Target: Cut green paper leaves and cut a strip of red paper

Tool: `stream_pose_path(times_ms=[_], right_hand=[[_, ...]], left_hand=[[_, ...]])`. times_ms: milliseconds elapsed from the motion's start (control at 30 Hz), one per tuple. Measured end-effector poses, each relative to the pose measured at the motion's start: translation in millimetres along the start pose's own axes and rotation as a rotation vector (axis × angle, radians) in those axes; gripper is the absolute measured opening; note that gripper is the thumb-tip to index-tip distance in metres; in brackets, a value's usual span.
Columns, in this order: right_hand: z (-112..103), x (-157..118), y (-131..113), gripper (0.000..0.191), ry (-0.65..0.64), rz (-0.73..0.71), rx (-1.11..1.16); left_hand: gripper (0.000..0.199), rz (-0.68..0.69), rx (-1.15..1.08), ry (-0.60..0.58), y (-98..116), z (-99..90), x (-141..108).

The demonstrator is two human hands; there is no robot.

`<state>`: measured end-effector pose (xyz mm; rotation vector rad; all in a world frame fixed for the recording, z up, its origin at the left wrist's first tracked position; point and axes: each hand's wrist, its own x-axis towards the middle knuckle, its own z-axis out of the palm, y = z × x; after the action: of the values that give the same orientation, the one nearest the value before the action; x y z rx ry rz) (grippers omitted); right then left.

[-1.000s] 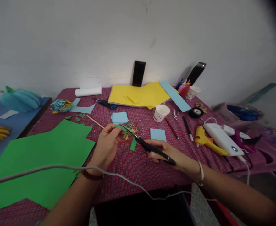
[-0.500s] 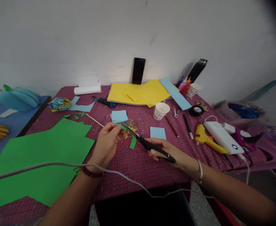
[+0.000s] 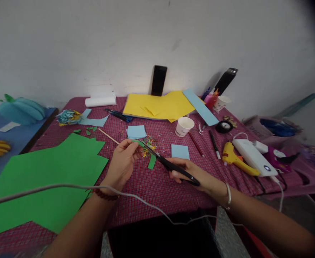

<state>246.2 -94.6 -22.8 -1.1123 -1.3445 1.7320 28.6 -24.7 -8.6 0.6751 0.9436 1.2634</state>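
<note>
My left hand [image 3: 123,159] pinches a small piece of green paper [image 3: 138,143] between thumb and fingers. Black-handled scissors [image 3: 170,165] are in my right hand [image 3: 186,170], their blades reaching to the green piece. Under the blades lies a heap of yellow and green paper snippets [image 3: 150,145], and a green paper strip [image 3: 152,162] rests just below it. A thin wooden stick [image 3: 108,136] slants out beyond my left hand; whether the hand touches it is hidden. Light blue paper squares [image 3: 136,132] lie past the fingertips, and another blue square [image 3: 180,151] sits beyond my right hand.
Large green sheets [image 3: 47,175] cover the table's left. A paper cup [image 3: 184,127] stands mid-table. To the right are a yellow glue gun [image 3: 236,159] and a white power strip [image 3: 254,157]. A pale cable [image 3: 144,204] crosses in front of my forearms. A phone [image 3: 159,80] leans on the wall.
The view has shifted very slightly. Both hands, the scissors and the green piece keep nearly the same places.
</note>
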Motion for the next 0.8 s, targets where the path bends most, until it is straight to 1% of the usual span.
stream_pose_path(times_ms=[167, 333, 500, 667, 800], right_hand=[[-0.6, -0.5, 1.3, 0.064, -0.001, 0.009, 0.008], [-1.3, 0.2, 2.8, 0.063, -0.019, 0.007, 0.020], [-1.4, 0.6, 2.8, 0.062, -0.008, 0.001, 0.006], [-1.6, -0.2, 1.7, 0.065, -0.003, 0.009, -0.009], [-2.5, -1.1, 2.1, 0.064, -0.018, 0.003, 0.015]], left_hand=[[0.029, -0.001, -0.032, 0.025, 0.9, -1.8, 2.0], [0.024, 0.023, -0.033, -0.019, -3.4, -1.5, 2.1], [0.023, 0.035, -0.039, -0.014, -6.0, -1.2, 1.9], [0.025, 0.014, -0.037, -0.021, -2.2, -1.7, -0.4], [0.026, -0.009, -0.043, -0.020, 1.0, -2.0, -1.3]])
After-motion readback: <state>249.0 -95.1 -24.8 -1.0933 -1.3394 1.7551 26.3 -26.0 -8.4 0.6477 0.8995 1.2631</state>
